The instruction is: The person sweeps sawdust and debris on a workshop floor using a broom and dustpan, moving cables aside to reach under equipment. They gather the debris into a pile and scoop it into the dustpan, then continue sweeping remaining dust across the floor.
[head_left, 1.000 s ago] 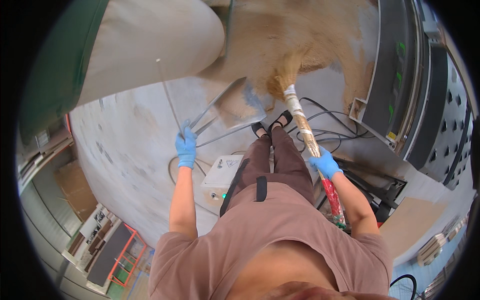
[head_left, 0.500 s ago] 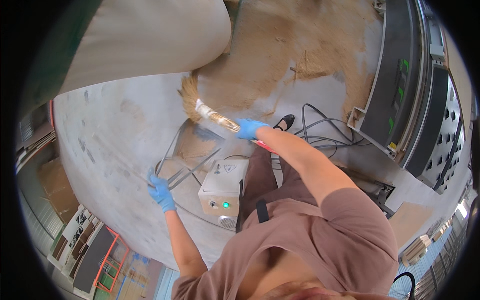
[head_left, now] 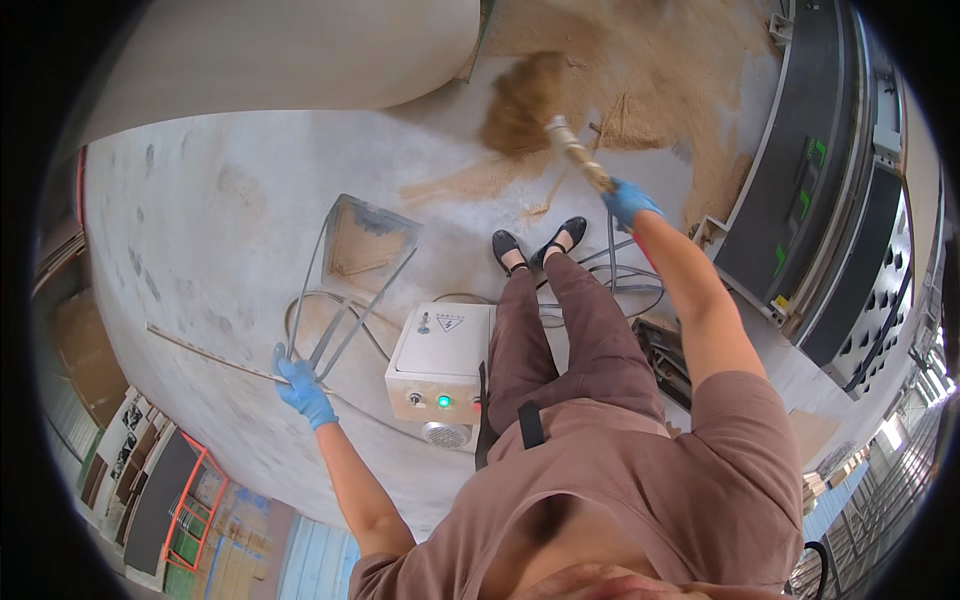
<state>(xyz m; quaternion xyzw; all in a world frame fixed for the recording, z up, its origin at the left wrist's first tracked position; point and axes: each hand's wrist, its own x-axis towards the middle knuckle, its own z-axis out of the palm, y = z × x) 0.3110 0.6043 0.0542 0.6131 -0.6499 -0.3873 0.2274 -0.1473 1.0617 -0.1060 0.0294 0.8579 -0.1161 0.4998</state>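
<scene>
My right hand (head_left: 630,200) is closed round the broom (head_left: 570,144), its blurred bristles (head_left: 525,105) over brown dust (head_left: 630,130) ahead of my shoes (head_left: 508,250). My left hand (head_left: 305,390) holds the pan (head_left: 365,245) by its bars (head_left: 367,316); the pan is left of my shoes, well apart from the broom, with some dust in it, and I cannot tell whether it touches the floor (head_left: 250,270). A thin rod (head_left: 215,353) juts from that hand too, perhaps part of the pan.

I take this to be sweeping, at the gathering step: most of the dust is on the floor. To my mind the next move calls for low, short strokes to heap it, with the pan level so nothing spills.

As for writing, the white box (head_left: 440,350) bears a triangular warning sign (head_left: 450,325) with small print above it, too fine to read; the green marks (head_left: 803,206) on the dark machine (head_left: 820,90) are slanted beyond reading, and I make out no brand
</scene>
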